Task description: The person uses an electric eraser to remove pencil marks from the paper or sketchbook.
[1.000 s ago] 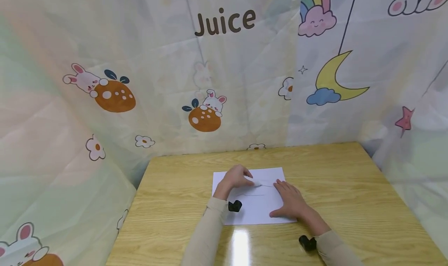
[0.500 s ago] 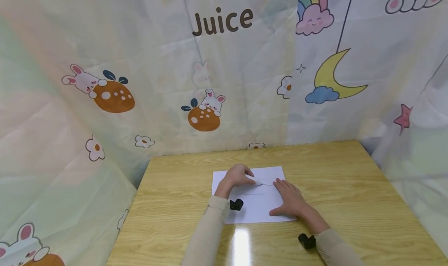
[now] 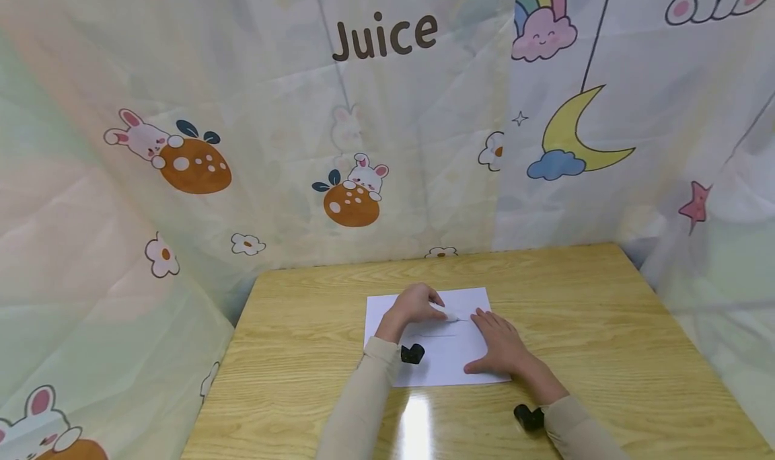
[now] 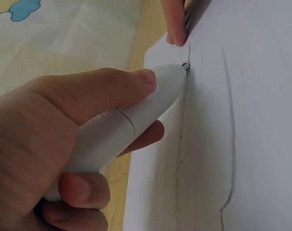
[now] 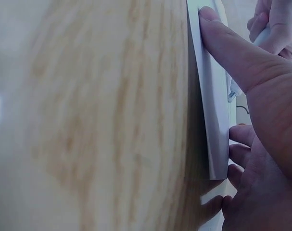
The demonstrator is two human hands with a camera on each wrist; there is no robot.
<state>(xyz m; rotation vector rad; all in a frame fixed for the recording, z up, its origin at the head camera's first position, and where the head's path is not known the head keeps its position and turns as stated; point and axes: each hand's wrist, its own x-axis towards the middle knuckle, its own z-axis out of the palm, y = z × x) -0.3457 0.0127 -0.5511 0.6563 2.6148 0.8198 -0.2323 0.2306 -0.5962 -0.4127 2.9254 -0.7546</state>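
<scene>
A sheet of white paper (image 3: 436, 371) lies on the table, bearing drawn lines. My left hand (image 3: 414, 305) grips a thick white pen-shaped tool (image 4: 167, 89) with a small metal tip; its exact kind is not plain. In the left wrist view the thumb rests over a button on it. The tip meets a drawn line (image 4: 189, 50); dark ahead of it, faint and specked behind. A second line (image 4: 232, 144) with a kink runs alongside. My right hand (image 3: 502, 349) presses the paper's right side, fingers spread, fingertips near the line's end.
The wooden table (image 3: 605, 339) stretches around the sheet. A printed fabric curtain (image 3: 424, 177) hangs behind and at both sides. Black wrist-worn pieces (image 3: 413, 354) sit at both cuffs; the left one hangs over the paper.
My left hand and the white tool have moved slightly right along the upper line, shortening the dark stretch before the tip. The right hand stays in place on the paper.
</scene>
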